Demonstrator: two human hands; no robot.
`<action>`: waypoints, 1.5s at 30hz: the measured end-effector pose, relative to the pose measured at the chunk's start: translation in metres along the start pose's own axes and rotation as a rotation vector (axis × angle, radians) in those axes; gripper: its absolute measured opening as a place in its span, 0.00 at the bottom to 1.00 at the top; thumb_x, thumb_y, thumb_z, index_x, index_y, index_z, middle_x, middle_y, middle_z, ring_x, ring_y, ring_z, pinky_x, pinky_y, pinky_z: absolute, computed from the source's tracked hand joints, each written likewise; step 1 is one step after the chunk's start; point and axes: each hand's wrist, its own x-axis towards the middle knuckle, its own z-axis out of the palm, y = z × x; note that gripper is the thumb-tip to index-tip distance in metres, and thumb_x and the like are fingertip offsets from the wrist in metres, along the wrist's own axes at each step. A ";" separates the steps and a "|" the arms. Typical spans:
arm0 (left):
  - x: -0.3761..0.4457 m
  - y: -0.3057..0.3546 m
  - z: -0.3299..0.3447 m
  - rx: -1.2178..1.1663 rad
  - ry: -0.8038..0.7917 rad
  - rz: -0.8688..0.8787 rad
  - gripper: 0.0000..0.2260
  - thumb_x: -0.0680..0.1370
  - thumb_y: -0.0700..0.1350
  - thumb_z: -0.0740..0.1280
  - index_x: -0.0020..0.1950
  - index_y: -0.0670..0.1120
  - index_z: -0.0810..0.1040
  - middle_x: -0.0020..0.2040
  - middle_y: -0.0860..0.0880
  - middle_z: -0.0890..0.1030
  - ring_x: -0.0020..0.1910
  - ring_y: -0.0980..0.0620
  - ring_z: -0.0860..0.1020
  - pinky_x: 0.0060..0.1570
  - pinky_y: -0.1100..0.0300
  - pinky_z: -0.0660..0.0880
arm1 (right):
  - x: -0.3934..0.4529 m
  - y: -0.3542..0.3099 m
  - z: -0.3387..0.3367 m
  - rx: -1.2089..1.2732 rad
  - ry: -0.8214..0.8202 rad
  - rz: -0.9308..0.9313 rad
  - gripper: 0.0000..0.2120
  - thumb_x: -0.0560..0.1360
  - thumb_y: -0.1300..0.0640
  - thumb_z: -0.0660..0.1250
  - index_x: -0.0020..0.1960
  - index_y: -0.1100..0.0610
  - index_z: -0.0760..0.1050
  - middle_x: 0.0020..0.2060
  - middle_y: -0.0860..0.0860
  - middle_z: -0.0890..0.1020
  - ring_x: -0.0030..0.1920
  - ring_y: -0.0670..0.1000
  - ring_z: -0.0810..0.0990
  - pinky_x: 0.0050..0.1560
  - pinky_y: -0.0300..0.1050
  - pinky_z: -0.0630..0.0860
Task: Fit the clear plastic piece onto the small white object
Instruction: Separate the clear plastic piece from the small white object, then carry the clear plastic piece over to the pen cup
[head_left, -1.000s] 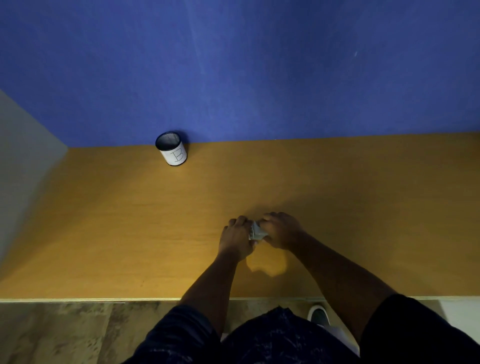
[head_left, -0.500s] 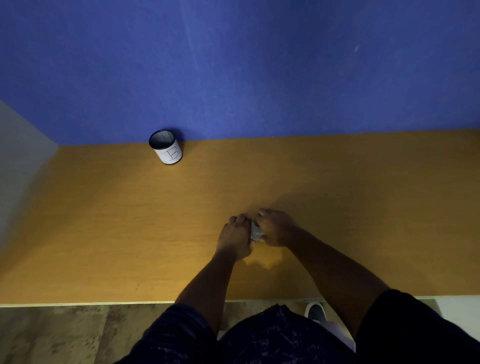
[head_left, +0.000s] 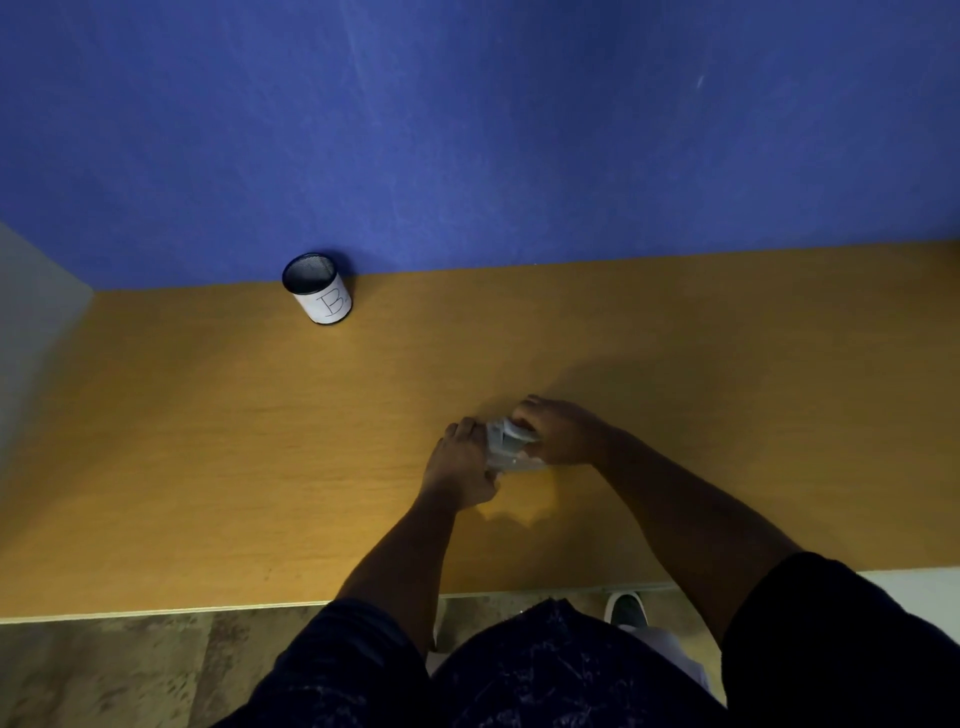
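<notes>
My left hand and my right hand meet over the middle of the wooden table, both closed on one small bundle. Between them shows a pale, glossy clear plastic piece pressed against a small white object that my right fingers curl over from above. My left hand grips the bundle's left side. Most of both pieces is hidden by the fingers, so how they sit together cannot be told.
A black mesh cup with a white label marked "B" stands at the back left against the blue wall. A grey panel bounds the table's left side. The table's near edge runs just above my lap.
My hands stayed together on the bundle and shifted slightly away from me. More of the pale plastic now shows between them, and my right fingers sit higher over it.
</notes>
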 end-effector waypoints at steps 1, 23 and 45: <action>0.000 0.000 -0.001 -0.002 -0.006 0.008 0.32 0.72 0.51 0.73 0.71 0.39 0.69 0.66 0.40 0.72 0.65 0.40 0.72 0.65 0.47 0.75 | -0.004 0.003 -0.002 0.101 0.032 0.027 0.22 0.73 0.53 0.74 0.62 0.60 0.73 0.58 0.56 0.77 0.57 0.57 0.79 0.51 0.46 0.72; -0.003 0.000 -0.012 0.135 -0.064 0.183 0.33 0.72 0.58 0.69 0.72 0.43 0.70 0.68 0.44 0.74 0.65 0.42 0.74 0.64 0.50 0.75 | -0.052 0.033 0.012 0.011 0.275 0.758 0.26 0.77 0.39 0.63 0.59 0.60 0.79 0.57 0.59 0.82 0.58 0.61 0.83 0.56 0.51 0.80; 0.015 -0.029 -0.082 0.147 0.198 0.152 0.29 0.69 0.58 0.68 0.63 0.41 0.75 0.57 0.42 0.78 0.56 0.41 0.77 0.55 0.47 0.79 | -0.004 -0.023 -0.017 0.834 0.383 0.386 0.11 0.80 0.63 0.66 0.50 0.72 0.82 0.37 0.65 0.82 0.37 0.56 0.78 0.42 0.50 0.75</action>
